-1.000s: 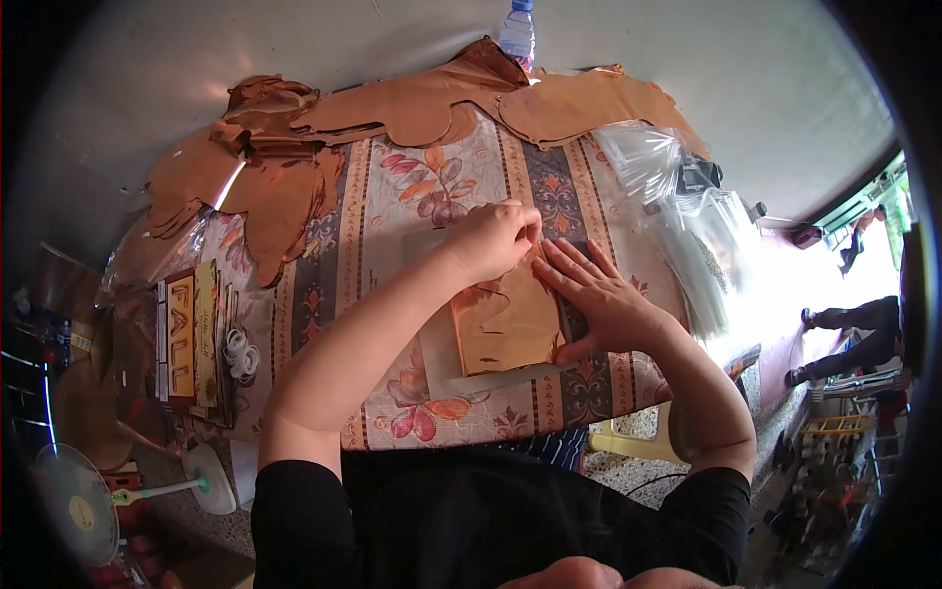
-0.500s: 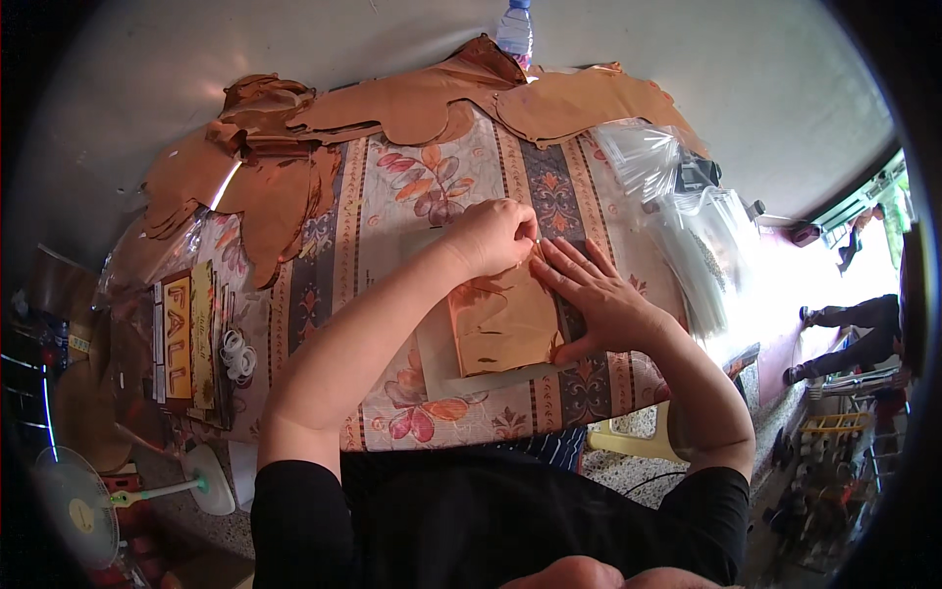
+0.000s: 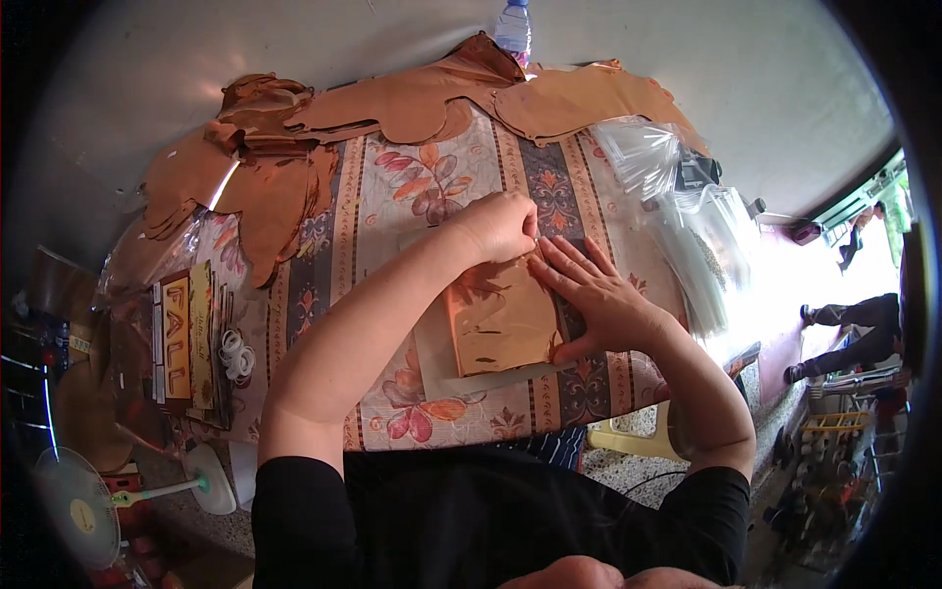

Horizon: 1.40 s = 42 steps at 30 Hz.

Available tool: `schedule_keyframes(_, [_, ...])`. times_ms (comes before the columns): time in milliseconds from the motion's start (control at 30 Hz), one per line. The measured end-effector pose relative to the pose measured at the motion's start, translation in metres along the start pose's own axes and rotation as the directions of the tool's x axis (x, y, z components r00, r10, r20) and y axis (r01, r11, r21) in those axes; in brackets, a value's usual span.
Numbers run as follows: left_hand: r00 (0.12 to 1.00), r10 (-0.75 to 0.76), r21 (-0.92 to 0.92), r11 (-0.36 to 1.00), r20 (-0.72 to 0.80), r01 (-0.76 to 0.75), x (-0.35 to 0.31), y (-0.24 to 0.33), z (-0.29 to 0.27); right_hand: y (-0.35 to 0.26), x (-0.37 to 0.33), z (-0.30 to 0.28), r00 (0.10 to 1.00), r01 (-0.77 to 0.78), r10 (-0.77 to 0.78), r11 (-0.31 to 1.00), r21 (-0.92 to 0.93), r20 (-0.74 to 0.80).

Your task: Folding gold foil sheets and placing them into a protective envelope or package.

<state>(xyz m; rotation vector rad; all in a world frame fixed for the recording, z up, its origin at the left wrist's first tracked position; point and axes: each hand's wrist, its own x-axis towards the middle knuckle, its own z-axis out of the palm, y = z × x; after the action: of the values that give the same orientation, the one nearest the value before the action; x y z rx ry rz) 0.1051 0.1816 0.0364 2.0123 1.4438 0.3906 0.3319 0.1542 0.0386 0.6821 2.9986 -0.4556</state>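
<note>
A flat, folded packet of copper-coloured foil point(image 3: 505, 329) lies in front of me on a pale grey sheet point(image 3: 440, 378). Its surface is shiny and creased. At the packet's far edge, my left hand point(image 3: 498, 228) is closed with the fingertips pinched together. Whatever sits between those fingertips is hidden. My right hand point(image 3: 589, 294) rests palm down along the packet's right side, fingers stretched out and spread, the thumb touching its near right edge.
Flat copper foil shapes point(image 3: 392, 108) are piled along the table's far side and left point(image 3: 280, 201). Clear plastic bags point(image 3: 702, 245) lie at right, a water bottle point(image 3: 513, 34) behind. Printed cards point(image 3: 201, 344) and white rings point(image 3: 235, 355) sit at left, above a fan point(image 3: 83, 510).
My left hand has shifted slightly up and away from me at the packet's far edge. The right hand stays spread in nearly the same place.
</note>
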Motion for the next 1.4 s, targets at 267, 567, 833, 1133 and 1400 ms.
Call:
schedule_keyframes(267, [0.989,-0.128,0.078,0.989,0.073,0.122,0.001,0.006,-0.001,-0.001,0.000,0.000,1.000,0.004,-0.004,1.000,0.002,-0.018])
schedule_keyframes(567, [0.994,-0.095,0.048,0.995,0.061,0.092,-0.002,0.005,-0.003,-0.001,0.000,0.001,1.000,-0.002,0.002,1.000,-0.003,-0.014])
schedule_keyframes(833, [0.998,-0.047,0.021,0.999,-0.044,0.048,-0.001,0.002,0.004,-0.002,0.001,0.000,1.000,-0.013,0.013,1.000,-0.009,0.007])
schedule_keyframes(1133, [0.992,-0.073,0.064,0.995,-0.098,0.079,0.001,0.002,0.008,-0.002,0.001,-0.001,0.999,-0.034,0.036,0.999,-0.041,0.037])
schedule_keyframes(1400, [0.983,-0.105,0.071,0.991,-0.149,0.116,0.000,0.007,0.009,-0.003,0.001,-0.003,0.999,-0.028,0.030,0.998,-0.052,0.042])
